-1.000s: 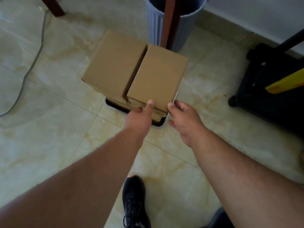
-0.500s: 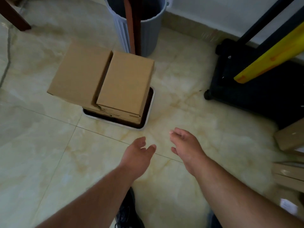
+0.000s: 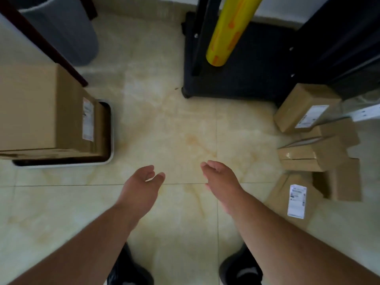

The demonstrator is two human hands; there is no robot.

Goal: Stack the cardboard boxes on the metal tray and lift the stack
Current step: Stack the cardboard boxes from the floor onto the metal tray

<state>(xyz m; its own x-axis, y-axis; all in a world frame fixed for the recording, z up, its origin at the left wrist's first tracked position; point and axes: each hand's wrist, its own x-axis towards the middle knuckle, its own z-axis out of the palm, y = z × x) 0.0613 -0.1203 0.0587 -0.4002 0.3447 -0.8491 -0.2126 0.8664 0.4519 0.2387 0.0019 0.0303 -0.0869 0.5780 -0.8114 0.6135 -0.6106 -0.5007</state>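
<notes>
A stack of cardboard boxes [image 3: 30,108] stands on the white-rimmed metal tray [image 3: 111,136] on the floor at the left edge of the view. Several more cardboard boxes [image 3: 308,112] with white labels lie in a loose pile on the floor at the right. My left hand [image 3: 141,188] and my right hand [image 3: 220,179] hover over bare floor tiles between the tray and the pile. Both have relaxed, slightly curved fingers and hold nothing.
A grey ribbed bin [image 3: 61,31] and a dark wooden leg [image 3: 45,46] stand behind the tray. A black cart base [image 3: 242,66] with a yellow roll [image 3: 228,31] sits at the back. My black shoes [image 3: 240,268] are at the bottom.
My hands left the stacked boxes and pulled back, now empty. The view swung right, so the tray slid to the left edge and the pile of loose boxes came into sight.
</notes>
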